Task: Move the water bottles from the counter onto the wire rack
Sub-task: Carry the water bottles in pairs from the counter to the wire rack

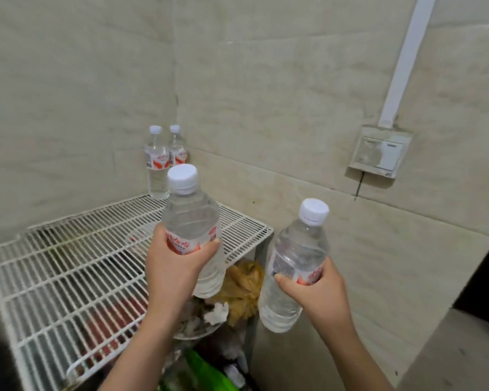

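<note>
Here, left bottle [192,221]: clear, white cap, red-and-white label; held upright over the right edge of the wire rack [68,266], base off the wires.
Left hand [172,266]: fingers clamped on that bottle at the label, thumb across the front.
Right bottle [294,266]: same kind, tilted a little toward 1 o'clock, in the air at 3 o'clock of the rack, clear of it.
Right hand [319,294]: fingers wrapped shut on the bottle's label band, gripping from the right.
Rack bottles [157,162]: two upright, touching or just beside each other, at the rack's far corner, 12 o'clock from the left bottle, against the tiled wall [266,80].
Under rack: a bowl of scraps [237,294] and a green bag [201,368].
Wall, 2 o'clock: a switch plate [380,150] with white conduit [404,60] above it.
</note>
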`<state>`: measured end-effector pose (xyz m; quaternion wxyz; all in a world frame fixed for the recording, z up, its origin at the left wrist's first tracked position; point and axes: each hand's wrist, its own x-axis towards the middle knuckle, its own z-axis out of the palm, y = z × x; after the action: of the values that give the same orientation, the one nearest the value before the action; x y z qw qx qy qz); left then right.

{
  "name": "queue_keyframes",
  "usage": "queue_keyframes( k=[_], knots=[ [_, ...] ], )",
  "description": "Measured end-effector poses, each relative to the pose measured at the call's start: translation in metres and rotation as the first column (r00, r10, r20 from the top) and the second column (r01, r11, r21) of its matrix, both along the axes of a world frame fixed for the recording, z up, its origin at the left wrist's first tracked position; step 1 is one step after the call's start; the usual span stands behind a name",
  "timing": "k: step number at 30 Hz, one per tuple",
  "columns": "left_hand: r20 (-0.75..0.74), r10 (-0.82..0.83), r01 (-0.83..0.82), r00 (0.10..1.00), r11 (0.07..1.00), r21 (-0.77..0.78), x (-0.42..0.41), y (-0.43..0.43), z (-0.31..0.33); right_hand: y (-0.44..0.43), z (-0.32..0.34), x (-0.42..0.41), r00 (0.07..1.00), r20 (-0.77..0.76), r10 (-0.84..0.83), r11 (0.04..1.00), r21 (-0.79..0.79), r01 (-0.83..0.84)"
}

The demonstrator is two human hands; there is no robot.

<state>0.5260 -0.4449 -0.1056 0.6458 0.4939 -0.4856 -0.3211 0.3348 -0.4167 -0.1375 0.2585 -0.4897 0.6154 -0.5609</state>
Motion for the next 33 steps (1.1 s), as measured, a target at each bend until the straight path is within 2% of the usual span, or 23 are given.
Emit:
queue_keyframes(
  k=[8, 14, 24, 33],
  knots=[
    [0.031, 0.252, -0.252, 0.967, 0.968, 0.014, 0.041, -0.066, 0.010, -0.132, 0.036, 0.040, 0.961, -0.019, 0.275, 0.955, -0.110, -0.275],
    [0.063, 0.432, -0.436, 0.900, 0.897, 0.072, 0.079, -0.094, 0.003, -0.230, 0.052, 0.074, 0.911, -0.078, 0.406, 0.907, -0.086, -0.412],
    [0.091, 0.601, -0.607, 0.794, 0.778, 0.163, 0.104, -0.114, -0.010, -0.364, 0.055, 0.112, 0.885, -0.099, 0.456, 0.888, -0.026, -0.460],
    [0.141, 0.624, -0.640, 0.768, 0.748, 0.174, 0.104, -0.151, -0.013, -0.413, 0.036, 0.136, 0.872, -0.109, 0.477, 0.878, 0.021, -0.478]
  ],
)
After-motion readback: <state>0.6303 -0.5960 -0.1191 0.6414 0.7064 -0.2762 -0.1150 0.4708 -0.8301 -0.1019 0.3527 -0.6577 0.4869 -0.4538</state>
